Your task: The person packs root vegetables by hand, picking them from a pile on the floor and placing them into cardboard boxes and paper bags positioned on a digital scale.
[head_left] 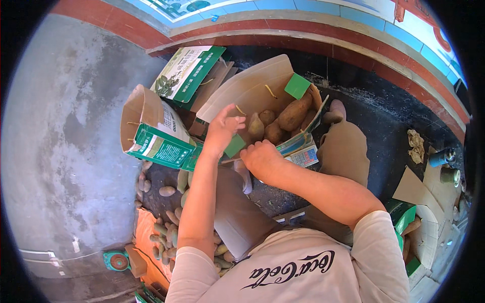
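In front of my knees stands a cardboard box (pixel 252 81) with tall raised sides. Several large brown potato-like tubers (pixel 290 116) lie inside. My left hand (pixel 222 130) is at the box's left side, fingers apart, close to a short yellowish cord (pixel 240 109) that sticks out of the cardboard. A second cord (pixel 271 91) shows on the far wall. My right hand (pixel 262 159) is curled at the near edge, its fingertips turned away; what they grip is hidden. Between both hands is a green flap (pixel 235 146); another green flap (pixel 297 86) is at the far right corner.
Another open box (pixel 156 131) with a green side stands at the left, before a green-and-white carton (pixel 189 73). Loose tubers (pixel 167 191) are piled on the floor and an orange sheet (pixel 146 227). At the right are an opened carton (pixel 424 227) and a dark can (pixel 441 157).
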`<act>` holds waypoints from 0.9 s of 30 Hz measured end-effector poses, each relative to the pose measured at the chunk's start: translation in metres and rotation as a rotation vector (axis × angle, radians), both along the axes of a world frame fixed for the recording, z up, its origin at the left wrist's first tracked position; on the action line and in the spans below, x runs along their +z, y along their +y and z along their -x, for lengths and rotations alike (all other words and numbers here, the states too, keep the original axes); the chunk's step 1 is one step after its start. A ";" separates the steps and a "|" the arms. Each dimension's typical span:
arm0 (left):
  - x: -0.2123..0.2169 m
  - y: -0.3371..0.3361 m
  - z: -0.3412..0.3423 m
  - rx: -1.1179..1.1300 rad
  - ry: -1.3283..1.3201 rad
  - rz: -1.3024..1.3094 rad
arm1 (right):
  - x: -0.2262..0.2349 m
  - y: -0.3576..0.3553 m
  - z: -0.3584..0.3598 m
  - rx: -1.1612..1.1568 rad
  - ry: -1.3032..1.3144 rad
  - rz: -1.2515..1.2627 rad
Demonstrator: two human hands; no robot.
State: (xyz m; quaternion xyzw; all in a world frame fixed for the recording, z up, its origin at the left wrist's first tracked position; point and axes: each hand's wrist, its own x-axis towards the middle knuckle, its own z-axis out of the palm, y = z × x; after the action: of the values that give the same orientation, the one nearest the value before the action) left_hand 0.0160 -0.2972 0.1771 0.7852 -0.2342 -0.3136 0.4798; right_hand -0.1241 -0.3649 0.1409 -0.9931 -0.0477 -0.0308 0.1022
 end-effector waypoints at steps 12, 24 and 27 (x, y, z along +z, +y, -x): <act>-0.005 0.174 -0.015 0.740 -0.491 0.293 | -0.013 -0.002 -0.004 -0.044 -0.102 -0.023; -0.274 0.390 0.123 0.394 -0.158 -0.986 | -0.012 -0.025 -0.002 -0.026 -0.216 -0.215; -0.331 0.425 0.168 0.174 0.034 -1.105 | -0.012 -0.024 0.001 -0.035 -0.223 -0.106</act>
State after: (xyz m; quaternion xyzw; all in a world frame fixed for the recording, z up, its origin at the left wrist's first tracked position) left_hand -0.1521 0.1282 -0.1539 0.9312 0.0385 -0.3617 0.0245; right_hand -0.1246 -0.3886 0.1293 -0.9774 -0.0395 -0.1452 0.1482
